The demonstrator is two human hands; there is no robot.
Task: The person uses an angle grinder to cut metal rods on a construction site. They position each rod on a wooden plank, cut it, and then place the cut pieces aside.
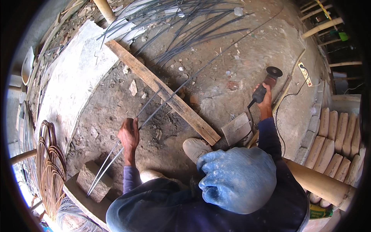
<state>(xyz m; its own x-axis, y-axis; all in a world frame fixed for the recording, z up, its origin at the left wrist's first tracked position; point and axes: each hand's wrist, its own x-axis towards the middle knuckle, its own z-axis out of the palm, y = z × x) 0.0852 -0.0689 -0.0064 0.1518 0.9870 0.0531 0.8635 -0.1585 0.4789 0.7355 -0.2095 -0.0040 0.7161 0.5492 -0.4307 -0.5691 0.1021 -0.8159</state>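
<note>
My left hand (129,135) is closed around two thin steel rods (158,108) that run side by side. One rod ends on the wooden plank (135,65); the other crosses the plank and stretches far toward the upper right. Their near ends rest on a rough stone block (94,181). Held out to the right, my right hand (264,98) grips the body of an angle grinder (266,87). Its dark round disc (274,71) points away from me, apart from the rods. Whether the disc spins, I cannot tell.
A power strip (305,74) lies at the right, with a cable looping over the ground. Many loose rods (193,29) spread across the far ground. Coiled rods (49,166) stand at the left. Stacked sacks (322,154) and a bamboo pole (320,179) are at the right.
</note>
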